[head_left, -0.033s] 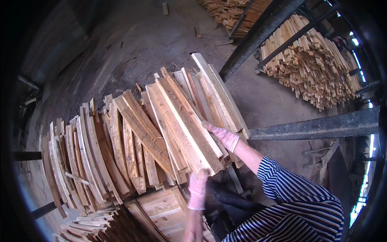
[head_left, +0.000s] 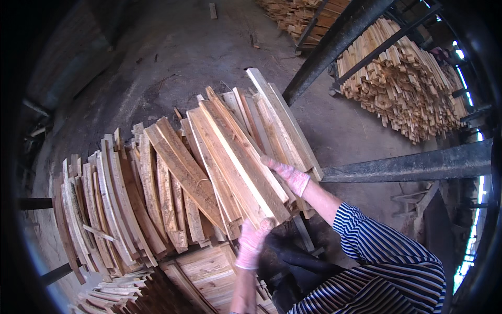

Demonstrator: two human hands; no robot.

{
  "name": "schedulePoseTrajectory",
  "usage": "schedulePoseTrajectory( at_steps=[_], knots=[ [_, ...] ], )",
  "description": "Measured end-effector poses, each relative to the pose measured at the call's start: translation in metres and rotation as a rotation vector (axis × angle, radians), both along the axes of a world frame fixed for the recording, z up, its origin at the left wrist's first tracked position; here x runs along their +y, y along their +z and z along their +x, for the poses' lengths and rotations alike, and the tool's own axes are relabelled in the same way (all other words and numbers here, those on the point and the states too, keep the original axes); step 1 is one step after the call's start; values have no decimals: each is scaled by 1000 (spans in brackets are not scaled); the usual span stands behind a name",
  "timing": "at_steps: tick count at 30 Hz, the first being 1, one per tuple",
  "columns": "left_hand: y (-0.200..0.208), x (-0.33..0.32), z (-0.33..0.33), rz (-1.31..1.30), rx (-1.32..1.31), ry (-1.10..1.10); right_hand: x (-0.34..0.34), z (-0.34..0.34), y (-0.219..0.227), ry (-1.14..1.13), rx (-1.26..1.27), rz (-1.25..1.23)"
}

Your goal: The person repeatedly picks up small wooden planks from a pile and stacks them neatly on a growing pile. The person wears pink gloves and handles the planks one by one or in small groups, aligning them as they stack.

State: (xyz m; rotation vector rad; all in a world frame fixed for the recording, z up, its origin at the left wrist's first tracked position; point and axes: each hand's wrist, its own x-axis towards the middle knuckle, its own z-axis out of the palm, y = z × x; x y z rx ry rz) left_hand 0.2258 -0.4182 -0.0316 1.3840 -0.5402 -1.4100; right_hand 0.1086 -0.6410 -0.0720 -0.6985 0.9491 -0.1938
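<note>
A pale wooden board (head_left: 239,162) with a bright sawn edge lies on top of a long row of rough wooden slats. My left hand (head_left: 252,242), in a pinkish-white work glove, is closed around the near end of this board. Farther up, my right hand (head_left: 291,177) wears the same kind of glove and grips the board's right side; part of its fingers is hidden by the wood. A narrower brown slat (head_left: 235,128) lies along the board's right side. Several darker slats (head_left: 185,162) lie tilted to its left.
Below the row is a stack of pale boards (head_left: 204,275), with another slat pile (head_left: 112,295) at lower left. A dark metal beam (head_left: 408,166) juts out on the right, and a slanted post (head_left: 334,49) rises beyond. A large lumber stack (head_left: 400,78) stands at far right.
My left hand has shifted slightly up and to the left, against the board's near end. The right hand stays at the board's side, and the wood looks nearly unmoved.
</note>
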Motion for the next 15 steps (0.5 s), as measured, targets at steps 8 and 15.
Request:
schedulePoseTrajectory(
  at_steps=[8, 15],
  knots=[
    [-32, -73, 91, 218, 19, -628, 0, -19, -70, 149, 123, -58],
    [-117, -77, 110, 121, 395, 272, 72, 60, -50, 56, 98, -257]
  ],
)
